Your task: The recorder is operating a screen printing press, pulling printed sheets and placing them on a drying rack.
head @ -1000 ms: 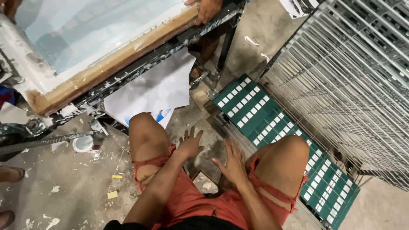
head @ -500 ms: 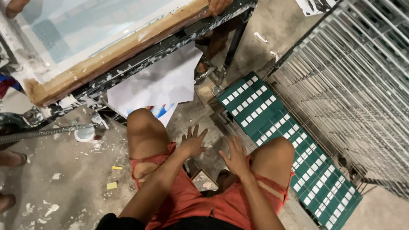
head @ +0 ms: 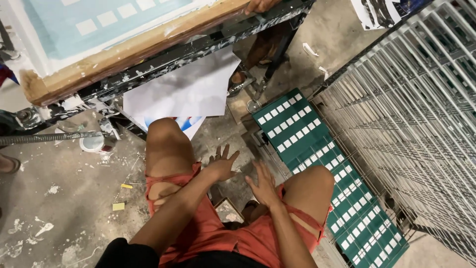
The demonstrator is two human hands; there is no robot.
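I sit with my knees apart in red shorts, looking down. My left hand [head: 222, 163] hovers between my knees with its fingers spread and holds nothing. My right hand [head: 263, 184] is close beside it, palm down, fingers apart, also empty, near my right knee. A long green printed sheet [head: 317, 164] with rows of white rectangles lies on a wire rack shelf to the right of my right hand. A white paper sheet [head: 188, 92] hangs below the screen-printing frame [head: 99, 34] ahead of my left knee.
A stacked wire drying rack [head: 411, 114] fills the right side. Another person's hand [head: 260, 5] rests on the wooden screen frame at the top. A small paint tub [head: 92, 143] and paint-splattered concrete floor [head: 59, 208] lie to the left. A foot shows at the left edge.
Both hands stay spread between my knees; the view has shifted slightly, and my hands have drifted a little apart.
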